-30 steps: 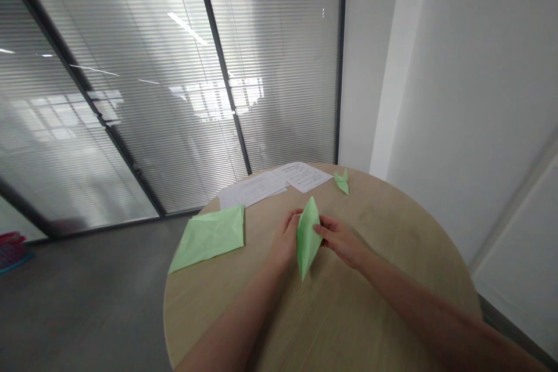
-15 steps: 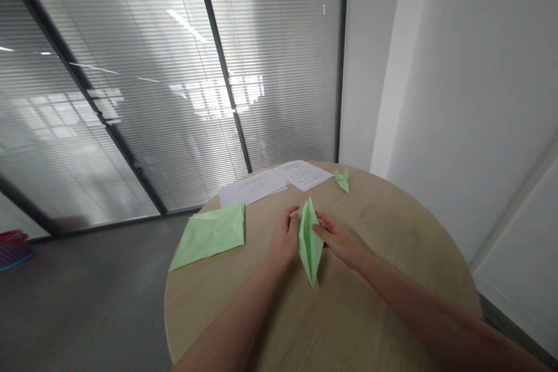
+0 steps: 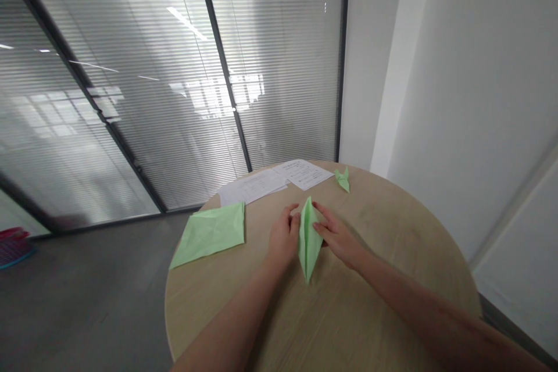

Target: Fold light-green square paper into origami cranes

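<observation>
Between my two hands stands a folded piece of light green paper (image 3: 307,247), diamond-shaped, with a slit running down its length. My left hand (image 3: 285,232) grips its left side, thumb toward me and the other fingers partly hidden behind it. On the right side, my right hand (image 3: 337,237) pinches the paper with thumb and fingers. The lower tip points toward me, over the table. Farther off to the right lies a small green origami figure (image 3: 343,180) with pointed ends.
Flat green paper sheets (image 3: 213,233) lie at the round wooden table's (image 3: 392,244) left edge. Printed white sheets (image 3: 261,183) rest along the far edge. Beyond are a glass partition with blinds (image 3: 288,70) and a white wall (image 3: 479,99). A red basket (image 3: 15,247) stands on the floor.
The folded paper's lower tip has swung slightly left, and its slit looks narrower. Both hands keep their hold in nearly the same place.
</observation>
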Tool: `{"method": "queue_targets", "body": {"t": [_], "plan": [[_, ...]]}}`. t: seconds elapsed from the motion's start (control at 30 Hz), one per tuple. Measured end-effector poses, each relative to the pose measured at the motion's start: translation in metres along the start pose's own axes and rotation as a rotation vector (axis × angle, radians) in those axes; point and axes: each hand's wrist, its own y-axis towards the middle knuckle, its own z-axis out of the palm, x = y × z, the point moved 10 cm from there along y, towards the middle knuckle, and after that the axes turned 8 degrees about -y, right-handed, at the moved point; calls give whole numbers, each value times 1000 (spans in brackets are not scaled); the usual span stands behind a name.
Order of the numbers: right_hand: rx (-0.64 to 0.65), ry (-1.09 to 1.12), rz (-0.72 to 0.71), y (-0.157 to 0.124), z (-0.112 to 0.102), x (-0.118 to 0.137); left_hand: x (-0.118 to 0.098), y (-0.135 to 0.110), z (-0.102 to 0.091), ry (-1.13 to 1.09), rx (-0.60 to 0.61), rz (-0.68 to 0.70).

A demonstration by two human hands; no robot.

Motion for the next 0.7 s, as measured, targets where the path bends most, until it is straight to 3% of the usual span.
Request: {"method": "queue_targets", "body": {"t": [0.33,0.57,0.7], "plan": [[35,-11,-10,-1,6,2,-9,-1,-5,111,-23,31],[-2,46,20,-4,2,4,1,2,5,50,67,10],[4,86,33,-3,5,1,5,3,4,144,43,-10]]}}
